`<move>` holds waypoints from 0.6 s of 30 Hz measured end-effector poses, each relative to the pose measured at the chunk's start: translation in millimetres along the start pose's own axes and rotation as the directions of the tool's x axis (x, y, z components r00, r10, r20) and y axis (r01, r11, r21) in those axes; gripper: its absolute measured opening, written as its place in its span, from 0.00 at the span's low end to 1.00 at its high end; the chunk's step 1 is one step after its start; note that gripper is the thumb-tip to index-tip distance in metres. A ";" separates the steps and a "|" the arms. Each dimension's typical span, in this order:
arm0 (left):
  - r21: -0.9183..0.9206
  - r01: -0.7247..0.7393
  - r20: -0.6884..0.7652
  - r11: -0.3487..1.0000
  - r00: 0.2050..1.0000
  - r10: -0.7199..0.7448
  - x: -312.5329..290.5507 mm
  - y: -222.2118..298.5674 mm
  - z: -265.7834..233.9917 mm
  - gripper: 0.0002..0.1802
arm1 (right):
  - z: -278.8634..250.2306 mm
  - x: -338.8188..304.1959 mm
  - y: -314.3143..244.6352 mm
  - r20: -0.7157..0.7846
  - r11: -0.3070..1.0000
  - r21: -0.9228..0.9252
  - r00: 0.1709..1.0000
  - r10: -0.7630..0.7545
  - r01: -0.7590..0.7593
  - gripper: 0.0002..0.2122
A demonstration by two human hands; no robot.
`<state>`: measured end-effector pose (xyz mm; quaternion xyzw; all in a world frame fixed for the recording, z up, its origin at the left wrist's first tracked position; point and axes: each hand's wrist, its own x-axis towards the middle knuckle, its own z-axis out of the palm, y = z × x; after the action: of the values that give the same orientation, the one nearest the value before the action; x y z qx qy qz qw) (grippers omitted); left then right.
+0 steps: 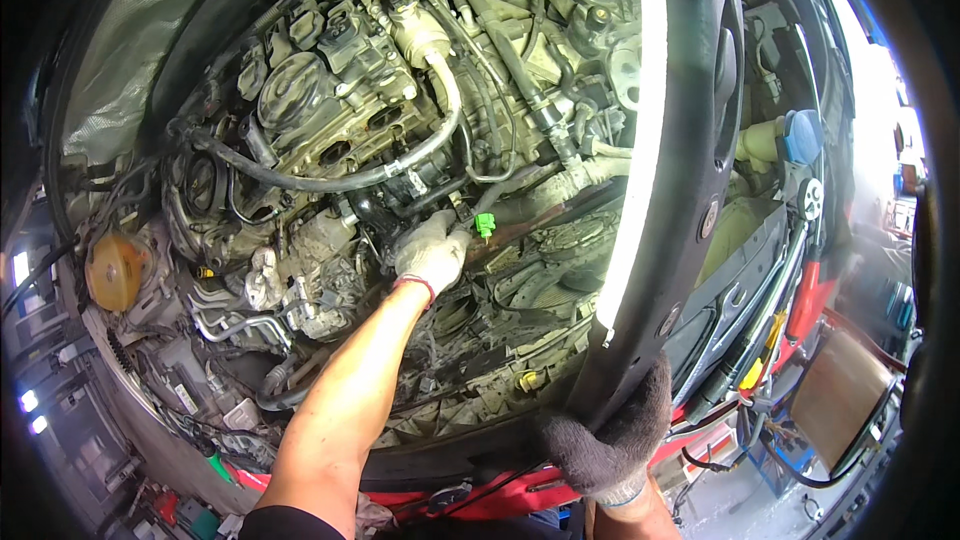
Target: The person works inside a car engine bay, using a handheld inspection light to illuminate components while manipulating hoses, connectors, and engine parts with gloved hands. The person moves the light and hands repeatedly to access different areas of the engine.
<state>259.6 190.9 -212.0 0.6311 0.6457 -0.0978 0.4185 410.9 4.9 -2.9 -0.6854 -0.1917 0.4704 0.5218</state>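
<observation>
My left hand [433,246], in a white glove, reaches down into the engine bay beside a dark pipe. Its fingers are curled in, and what they hold, if anything, is hidden. Just right of them shows a bright green plastic connector [485,225]. Above the hand a grey hose [395,170] curves across the engine [330,100]. My right hand [615,440], in a dark grey glove, is wrapped round the near end of a long black bar [692,140], thumb on one side and fingers on the other. A bright white strip [640,140] runs along this bar.
An orange-brown reservoir [113,272] sits at the left. Metal pipes [245,325] lie low in the bay. At the right are a blue cap [802,137], a ratchet [811,202] and a red-handled tool [803,300]. Beyond the red front edge stands a brown-seated chair [840,395].
</observation>
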 end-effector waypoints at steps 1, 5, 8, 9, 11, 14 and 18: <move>0.065 -0.012 0.024 0.998 1.000 0.011 -0.5 2.3 -1.5 0.34 | -1.0 -0.5 2.2 0.010 1.000 -0.011 1.000 -0.014 0.014 0.37; 0.072 0.023 0.086 0.997 0.996 -0.029 -0.8 12.4 -12.7 0.41 | -0.2 -1.4 3.4 0.015 0.999 0.009 0.999 -0.051 0.051 0.37; 0.080 0.013 0.067 0.997 0.998 -0.019 7.3 12.1 -12.6 0.45 | -1.2 -2.6 0.1 0.067 0.999 0.005 0.996 -0.050 0.050 0.37; 0.098 0.015 0.078 0.995 0.997 -0.022 8.4 14.0 -13.4 0.44 | -0.6 -3.0 0.7 0.054 0.999 0.005 0.998 -0.043 0.043 0.37; 0.131 0.014 0.102 0.991 0.994 -0.028 8.5 19.1 -14.7 0.42 | 0.8 -2.2 -1.5 0.040 0.999 -0.015 0.998 -0.040 0.041 0.37; 0.165 -0.106 0.045 0.981 0.994 0.100 10.4 6.1 -10.2 0.41 | 2.4 -0.2 -5.4 0.024 0.984 -0.147 0.994 -0.103 0.105 0.36; 0.159 -0.199 0.042 0.967 0.980 0.195 15.6 -2.5 -4.6 0.40 | 8.2 -2.4 -3.7 -0.071 0.981 -0.172 0.993 -0.097 0.084 0.34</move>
<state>257.7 204.9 -220.4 0.7230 0.5642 -0.1161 0.3815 403.7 8.9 1.4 -0.7359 -0.2411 0.4005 0.4898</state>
